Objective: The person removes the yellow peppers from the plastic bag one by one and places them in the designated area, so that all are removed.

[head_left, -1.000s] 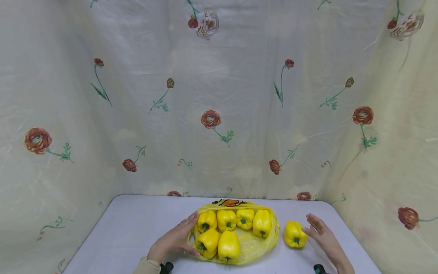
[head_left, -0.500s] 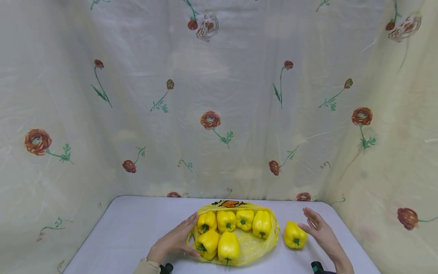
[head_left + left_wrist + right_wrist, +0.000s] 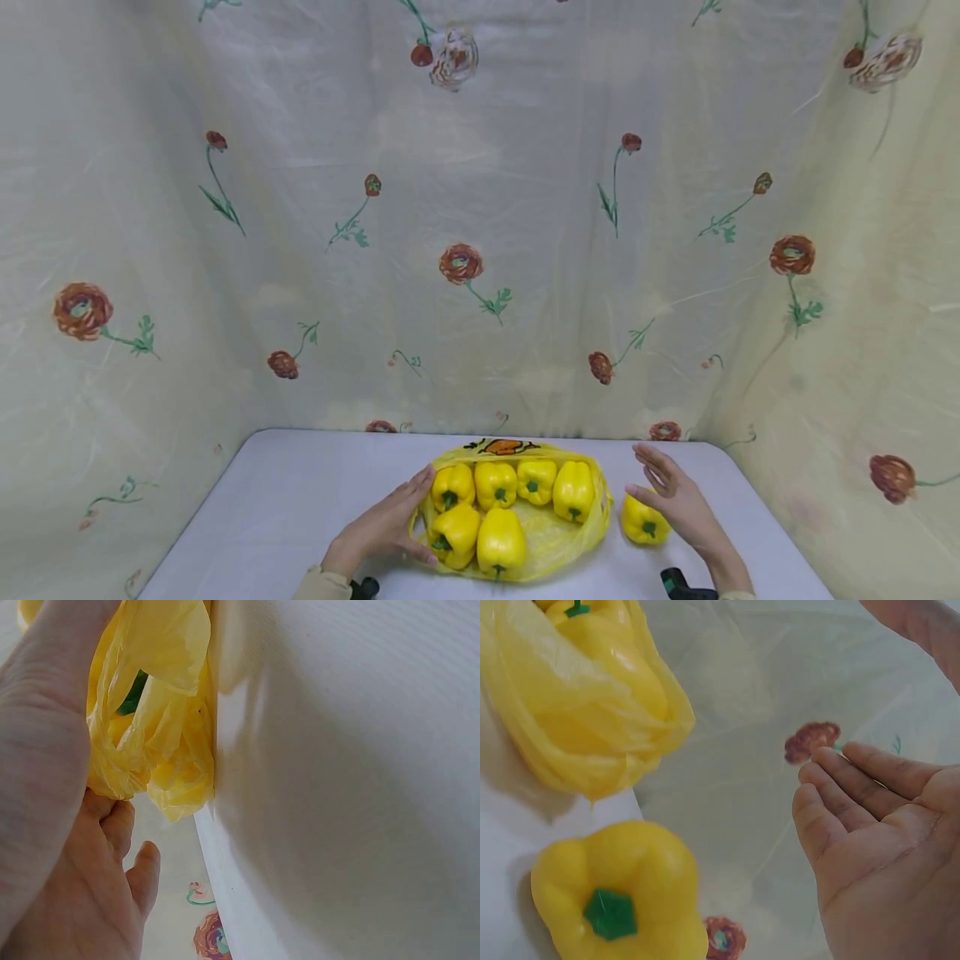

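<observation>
A thin yellow plastic bag point(image 3: 555, 542) lies on the table with its mouth spread wide, several yellow bell peppers point(image 3: 501, 542) with green stems inside it. My left hand point(image 3: 386, 521) holds the bag's left side, its thumb at the near edge and fingers along the far edge. In the left wrist view, the crumpled bag point(image 3: 176, 769) sits between the thumb and fingers. A loose yellow bell pepper point(image 3: 641, 525) stands right of the bag. Over its right side hovers my right hand point(image 3: 686, 508), fingers extended and holding nothing. The right wrist view shows a gap between this bell pepper point(image 3: 656, 877) and the fingers.
The white table point(image 3: 300, 483) reaches back to a pale curtain point(image 3: 540, 317) printed with red flowers, which also encloses both sides. A dark wrist device point(image 3: 678, 583) shows at the right wrist, another dark device point(image 3: 365, 587) at the left.
My right hand has moved left, from beside the loose bell pepper to partly over it. The left hand, the bag and the peppers stay in place.
</observation>
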`<control>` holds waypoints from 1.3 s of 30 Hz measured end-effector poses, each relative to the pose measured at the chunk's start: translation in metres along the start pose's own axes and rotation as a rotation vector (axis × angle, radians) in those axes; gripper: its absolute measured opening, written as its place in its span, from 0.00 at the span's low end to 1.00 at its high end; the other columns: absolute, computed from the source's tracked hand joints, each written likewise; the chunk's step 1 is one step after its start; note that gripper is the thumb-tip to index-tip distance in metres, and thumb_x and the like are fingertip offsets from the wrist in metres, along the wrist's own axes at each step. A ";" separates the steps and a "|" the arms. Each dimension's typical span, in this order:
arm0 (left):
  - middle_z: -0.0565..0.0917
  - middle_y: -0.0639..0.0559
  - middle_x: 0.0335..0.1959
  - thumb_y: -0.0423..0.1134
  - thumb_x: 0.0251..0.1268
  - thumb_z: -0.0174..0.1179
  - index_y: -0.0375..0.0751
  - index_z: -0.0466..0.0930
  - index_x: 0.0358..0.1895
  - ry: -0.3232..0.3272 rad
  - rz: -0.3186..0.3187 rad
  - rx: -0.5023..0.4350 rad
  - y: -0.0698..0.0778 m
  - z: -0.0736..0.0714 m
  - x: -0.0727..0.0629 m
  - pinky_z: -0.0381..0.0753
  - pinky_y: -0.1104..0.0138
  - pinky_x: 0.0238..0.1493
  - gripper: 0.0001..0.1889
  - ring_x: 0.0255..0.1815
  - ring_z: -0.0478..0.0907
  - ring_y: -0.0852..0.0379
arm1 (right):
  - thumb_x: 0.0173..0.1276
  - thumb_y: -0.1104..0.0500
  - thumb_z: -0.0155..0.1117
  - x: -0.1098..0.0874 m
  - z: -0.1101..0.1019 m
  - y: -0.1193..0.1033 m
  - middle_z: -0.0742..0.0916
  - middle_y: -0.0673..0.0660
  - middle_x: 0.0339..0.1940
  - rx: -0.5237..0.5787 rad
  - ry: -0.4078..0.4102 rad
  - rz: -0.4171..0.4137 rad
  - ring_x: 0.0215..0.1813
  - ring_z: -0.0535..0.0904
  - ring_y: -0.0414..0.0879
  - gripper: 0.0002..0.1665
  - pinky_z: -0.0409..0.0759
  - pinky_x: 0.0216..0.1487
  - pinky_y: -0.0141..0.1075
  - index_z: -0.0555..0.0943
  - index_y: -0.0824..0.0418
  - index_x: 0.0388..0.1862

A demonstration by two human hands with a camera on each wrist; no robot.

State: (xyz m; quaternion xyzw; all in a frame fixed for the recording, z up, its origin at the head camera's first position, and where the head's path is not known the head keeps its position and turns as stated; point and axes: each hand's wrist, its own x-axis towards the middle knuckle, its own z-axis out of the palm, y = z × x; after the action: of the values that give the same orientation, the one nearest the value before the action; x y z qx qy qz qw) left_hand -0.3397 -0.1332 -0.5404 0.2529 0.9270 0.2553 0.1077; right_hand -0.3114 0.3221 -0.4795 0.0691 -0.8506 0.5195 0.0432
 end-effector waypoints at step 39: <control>0.43 0.46 0.80 0.67 0.38 0.70 0.42 0.40 0.78 0.006 0.006 0.017 -0.004 0.001 0.000 0.51 0.45 0.76 0.66 0.79 0.47 0.44 | 0.60 0.47 0.71 0.006 0.106 -0.035 0.66 0.55 0.76 0.117 -0.306 -0.027 0.78 0.57 0.55 0.48 0.55 0.77 0.53 0.60 0.55 0.75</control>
State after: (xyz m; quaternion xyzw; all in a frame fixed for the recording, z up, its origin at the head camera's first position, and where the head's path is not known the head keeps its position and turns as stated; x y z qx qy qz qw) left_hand -0.3411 -0.1355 -0.5429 0.2559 0.9287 0.2484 0.1020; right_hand -0.3122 0.2113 -0.4959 0.1612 -0.8146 0.5508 -0.0841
